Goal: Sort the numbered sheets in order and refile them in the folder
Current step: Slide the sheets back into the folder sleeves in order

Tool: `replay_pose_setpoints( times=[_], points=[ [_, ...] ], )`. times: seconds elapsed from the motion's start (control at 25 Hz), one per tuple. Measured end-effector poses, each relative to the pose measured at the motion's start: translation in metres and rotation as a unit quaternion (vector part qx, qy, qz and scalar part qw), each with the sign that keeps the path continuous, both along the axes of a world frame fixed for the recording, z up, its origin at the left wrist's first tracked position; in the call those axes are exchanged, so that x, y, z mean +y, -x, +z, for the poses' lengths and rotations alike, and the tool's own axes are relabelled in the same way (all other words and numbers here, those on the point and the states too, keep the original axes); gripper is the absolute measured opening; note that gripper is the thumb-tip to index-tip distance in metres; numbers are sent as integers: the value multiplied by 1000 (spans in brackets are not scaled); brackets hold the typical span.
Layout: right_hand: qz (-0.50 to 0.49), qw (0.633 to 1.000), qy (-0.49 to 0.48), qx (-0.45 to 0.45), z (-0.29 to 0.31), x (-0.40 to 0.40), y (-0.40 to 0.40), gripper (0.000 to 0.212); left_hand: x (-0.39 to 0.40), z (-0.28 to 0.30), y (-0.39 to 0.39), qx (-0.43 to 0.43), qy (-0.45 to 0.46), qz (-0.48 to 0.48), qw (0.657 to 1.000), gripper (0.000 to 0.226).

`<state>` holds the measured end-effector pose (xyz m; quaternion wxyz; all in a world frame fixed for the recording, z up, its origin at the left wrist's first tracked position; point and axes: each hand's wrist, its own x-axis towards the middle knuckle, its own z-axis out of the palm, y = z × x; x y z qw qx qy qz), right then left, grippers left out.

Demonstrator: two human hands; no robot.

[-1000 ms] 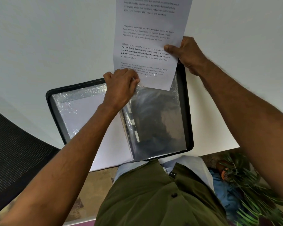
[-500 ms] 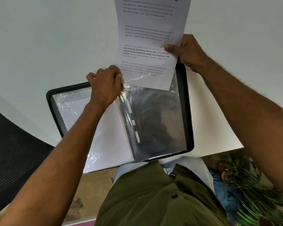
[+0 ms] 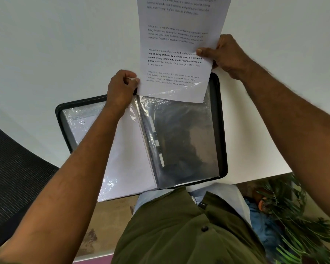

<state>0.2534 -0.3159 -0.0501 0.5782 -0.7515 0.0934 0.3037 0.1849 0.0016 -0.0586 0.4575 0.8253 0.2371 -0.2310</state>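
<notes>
White table point(image 3: 65, 54), sheet point(image 3: 177, 44) between both hands point(image 3: 122, 88)

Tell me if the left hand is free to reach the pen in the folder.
Probably not yet: the left hand pinches the sheet's edge, and the pen lies under a clear sleeve.

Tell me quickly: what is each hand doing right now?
Left hand: pinching the plastic sleeve at its top edge.
Right hand: gripping the printed sheet.
</notes>
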Motion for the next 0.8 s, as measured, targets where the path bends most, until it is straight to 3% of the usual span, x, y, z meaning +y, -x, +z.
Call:
replay_pose_setpoints(
  times=[0.28,0.8],
  points=[
    [21,1000,5,23,3,-8,-8,45,8,2,-3,39,51,-37,997,10],
    [-36,999,-2,11,-5,0,-5,39,14,-4,-9,91,41,-109,989,33]
  ],
)
